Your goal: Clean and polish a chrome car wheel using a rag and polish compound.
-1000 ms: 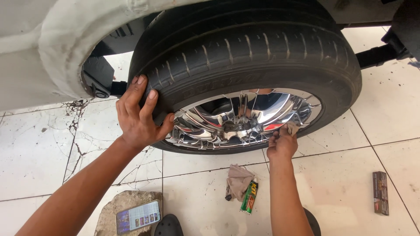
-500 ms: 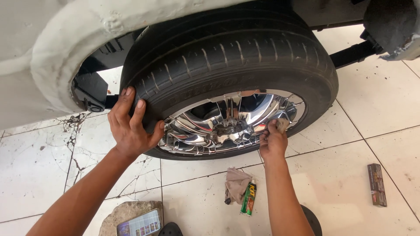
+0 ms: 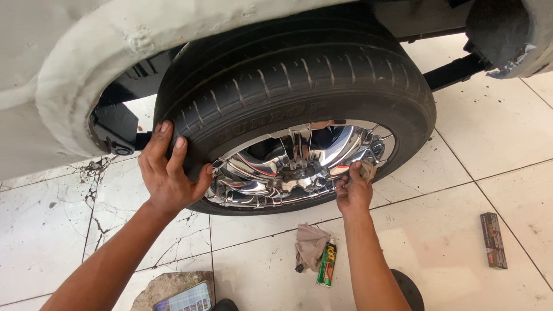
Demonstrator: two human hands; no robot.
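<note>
A black tyre with a shiny chrome wheel hangs under a white car's wheel arch. My left hand presses flat against the tyre's left sidewall, fingers spread. My right hand pinches a small beige cloth pad against the lower right rim of the chrome wheel.
On the white tiled floor below the wheel lie a crumpled brown rag and a small green and yellow tube. A dark red box lies at the right. A phone rests on a flat stone near my left arm.
The view has shifted so the wheel sits lower and nearer. My left hand stays on the tyre's side. My right hand keeps the pad at the rim, moved slightly along it.
</note>
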